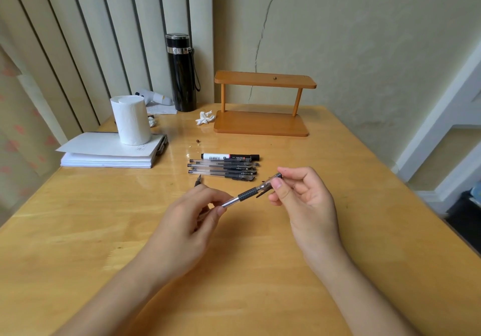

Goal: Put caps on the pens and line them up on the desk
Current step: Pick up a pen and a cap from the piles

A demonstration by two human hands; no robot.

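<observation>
A: The right hand [302, 195] is pinching the clear plastic cap with the dark clip [270, 183] between thumb and fingers, and the left hand [197, 205] is gripping the barrel of the transparent gel pen with the black rubber grip [243, 195], holding it above the wooden surface [260, 270].

B: So the capping step is under way?

A: That is my reading. The cap is sitting over the tip end, but I cannot tell whether it is fully seated.

B: And the next move?

A: Probably pushing the two hands together along the pen's axis until the cap is seating, then laying the pen down parallel beside the row.

B: Where is that row lying?

A: Just beyond the hands: four clear capped gel pens [223, 169] are lying side by side, with a white-and-black marker [230, 156] at the far edge. Near the left hand something small and dark [198, 180] is poking up; I cannot tell what it is.
</observation>
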